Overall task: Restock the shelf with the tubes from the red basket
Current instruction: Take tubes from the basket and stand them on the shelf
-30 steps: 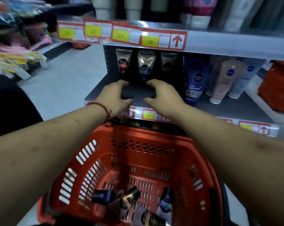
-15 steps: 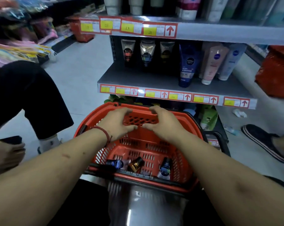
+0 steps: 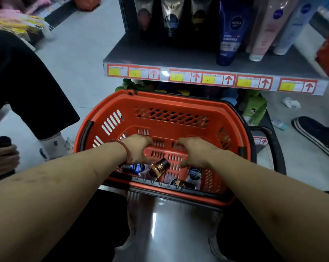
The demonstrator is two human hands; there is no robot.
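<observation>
My left hand (image 3: 139,149) and right hand (image 3: 195,153) were both inside the red basket (image 3: 233,118). They were apart from each other, fingers loosely curled and gripping nothing I could see; red basket floor showed between each thumb and its fingers. They hung just above the tubes because that was where the stock lay.

The tubes lay loose on the near side of the basket floor. A blue-labelled tube (image 3: 136,168) was under my left hand and a bronze tube (image 3: 158,168) lay tilted between the two hands. A dark tube (image 3: 195,172) was by my right thumb, and a second dark tube (image 3: 181,183) lay against the near wall (whether any fingertip touched one, I could not tell).

The basket sat between me and the shelf (image 3: 160,55), which I judged kept the reach short both ways. On the shelf, three dark tubes (image 3: 172,16) stood upright at the far left with bare shelf in front of them, and that gap looked like the place for mine. To their right stood a dark blue tube (image 3: 229,35) and a pink tube (image 3: 264,33), seemingly a different line.

The next move, as I judged it, called for closing one hand round a tube, and the bronze one lay most exposed. Someone's dark-trousered leg (image 3: 33,82) was at the left, near the basket.
</observation>
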